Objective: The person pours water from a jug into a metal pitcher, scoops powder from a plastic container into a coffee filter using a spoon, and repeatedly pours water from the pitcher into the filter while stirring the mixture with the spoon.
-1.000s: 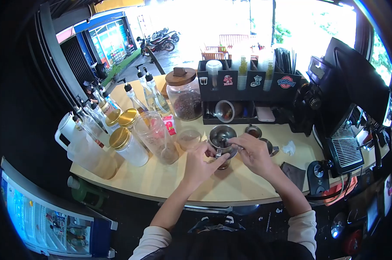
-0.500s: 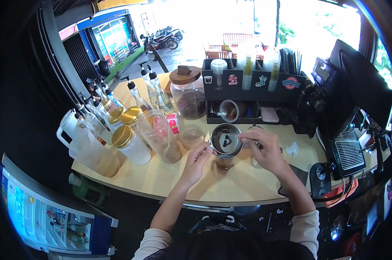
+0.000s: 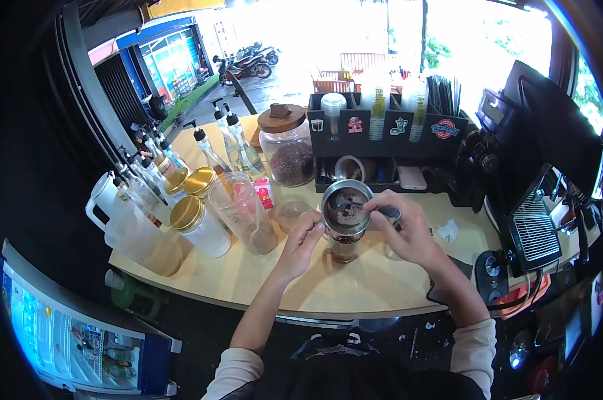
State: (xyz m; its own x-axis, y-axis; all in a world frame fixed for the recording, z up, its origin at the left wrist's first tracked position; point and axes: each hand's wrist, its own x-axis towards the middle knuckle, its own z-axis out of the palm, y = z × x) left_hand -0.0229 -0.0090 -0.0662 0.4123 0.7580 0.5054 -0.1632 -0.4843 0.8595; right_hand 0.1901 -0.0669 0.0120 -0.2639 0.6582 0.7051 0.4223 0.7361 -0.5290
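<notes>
A round metal strainer (image 3: 329, 200) holds dark liquid with foam and sits tilted above a clear glass (image 3: 345, 251) with brown liquid in it. My left hand (image 3: 300, 245) pinches the strainer's handle at its left side. My right hand (image 3: 406, 230) grips a thin spoon (image 3: 359, 209) whose end dips into the strainer. Whether the strainer rests on the glass cannot be made out. Partly behind my right hand stands another small clear vessel (image 3: 391, 251). Left of my left hand lies a shallow clear dish (image 3: 292, 212).
To the left stand a tall clear container (image 3: 243, 207), a gold-lidded jar (image 3: 198, 230), a large jug (image 3: 141, 240) and several pump bottles. A wood-lidded jar (image 3: 286, 150) and a black cup organizer (image 3: 395, 137) line the back. Crumpled tissue (image 3: 447, 231) and a coffee machine (image 3: 535, 223) are at right.
The strainer has risen and tilted, showing more of the glass beneath. The foam and dark patches inside it have shifted. My right hand has moved slightly with the spoon.
</notes>
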